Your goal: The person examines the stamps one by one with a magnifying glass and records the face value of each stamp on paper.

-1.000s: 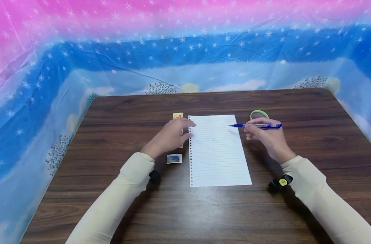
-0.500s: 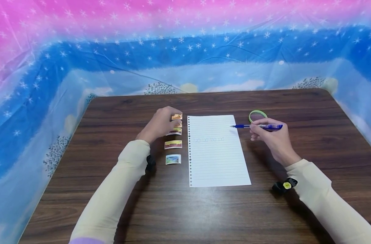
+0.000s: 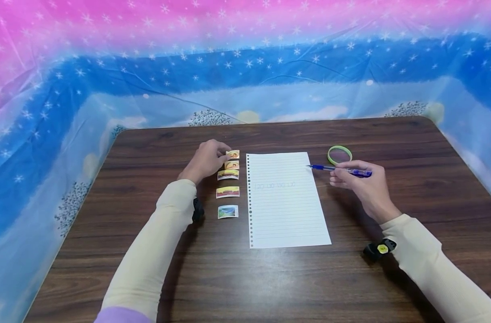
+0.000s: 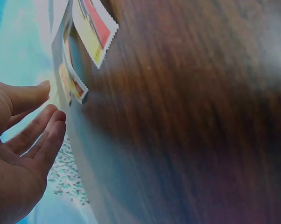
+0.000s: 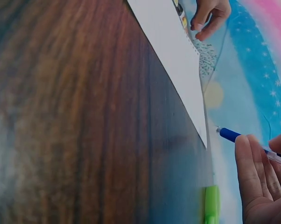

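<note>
My right hand (image 3: 364,185) grips a blue pen (image 3: 322,168), its tip over the upper right edge of a lined, hole-punched paper sheet (image 3: 287,215). Faint writing (image 3: 275,185) runs across the sheet. Left of it, several postage stamps lie in a column: an orange-yellow stamp (image 3: 233,154) farthest away, a red-and-yellow stamp (image 3: 228,192), and a blue-green stamp (image 3: 228,211) nearest. My left hand (image 3: 206,159) is beside the farthest stamp, fingertips right at its left edge. In the left wrist view, its thumb and fingers (image 4: 49,135) are apart, with nothing between them.
A green ring-shaped item (image 3: 340,155) lies behind my right hand. The dark wooden table (image 3: 269,287) reaches back to a snowflake-patterned cloth (image 3: 213,67) hanging around its far and side edges.
My left hand has moved left from the paper's edge, past the stamps, uncovering them. The right hand has shifted slightly right and down with the pen.
</note>
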Tool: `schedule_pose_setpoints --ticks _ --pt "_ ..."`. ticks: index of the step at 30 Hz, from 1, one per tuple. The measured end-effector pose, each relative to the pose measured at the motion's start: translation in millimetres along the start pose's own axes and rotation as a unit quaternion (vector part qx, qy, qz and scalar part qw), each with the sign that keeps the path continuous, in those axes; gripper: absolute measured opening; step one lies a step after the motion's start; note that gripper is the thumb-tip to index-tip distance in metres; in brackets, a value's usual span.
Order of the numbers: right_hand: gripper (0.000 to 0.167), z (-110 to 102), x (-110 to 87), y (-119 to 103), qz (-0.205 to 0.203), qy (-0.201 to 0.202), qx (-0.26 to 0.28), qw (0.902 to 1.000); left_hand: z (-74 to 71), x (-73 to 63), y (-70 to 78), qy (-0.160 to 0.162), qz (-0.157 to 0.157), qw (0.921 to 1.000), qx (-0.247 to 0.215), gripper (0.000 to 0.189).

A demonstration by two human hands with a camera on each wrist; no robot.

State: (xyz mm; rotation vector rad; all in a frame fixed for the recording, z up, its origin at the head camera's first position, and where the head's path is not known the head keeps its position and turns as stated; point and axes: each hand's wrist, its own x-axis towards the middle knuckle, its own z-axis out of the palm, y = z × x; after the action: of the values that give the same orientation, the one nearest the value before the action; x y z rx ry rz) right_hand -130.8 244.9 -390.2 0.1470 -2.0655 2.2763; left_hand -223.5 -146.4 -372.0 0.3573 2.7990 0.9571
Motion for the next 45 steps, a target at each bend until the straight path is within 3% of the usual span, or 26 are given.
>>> schedule_pose_setpoints --ticks 14,17,21,25,28,33,39,45 --pt "0.034 -7 -0.4 4 -0.012 0.035 0.009 0.9993 5.1 11.2 -6.7 0.022 -0.026 0.9994 0.001 0.023" --pt "0.037 -10 -1.4 3 -0.01 0.043 -0.017 0.9988 4.6 12.3 -5.6 0.021 -0.031 0.9993 0.0 0.023" --pt "0.037 -12 -2.7 3 -0.016 0.052 -0.096 0.9939 3.4 12.0 -4.5 0.017 -0.038 0.9991 -0.001 0.023" --pt "0.031 -14 -4.1 4 -0.029 0.064 -0.209 0.9754 3.3 11.6 -5.4 0.016 -0.042 0.999 0.001 0.025" --pt "0.028 -16 -4.9 5 -0.033 0.07 -0.292 0.9532 3.5 12.0 -6.1 0.018 -0.04 0.999 0.003 0.025" --pt "0.027 -18 -5.5 4 -0.018 0.049 -0.378 0.9242 3.2 12.6 -5.2 0.021 -0.037 0.9991 0.008 0.024" --pt "0.024 -17 -5.4 5 0.005 0.019 -0.426 0.9046 3.7 12.9 -2.6 0.021 -0.042 0.9989 0.007 0.024" --pt "0.024 -14 -4.0 4 0.027 -0.012 -0.445 0.8948 3.9 12.4 -0.4 0.021 -0.045 0.9988 -0.001 0.024"
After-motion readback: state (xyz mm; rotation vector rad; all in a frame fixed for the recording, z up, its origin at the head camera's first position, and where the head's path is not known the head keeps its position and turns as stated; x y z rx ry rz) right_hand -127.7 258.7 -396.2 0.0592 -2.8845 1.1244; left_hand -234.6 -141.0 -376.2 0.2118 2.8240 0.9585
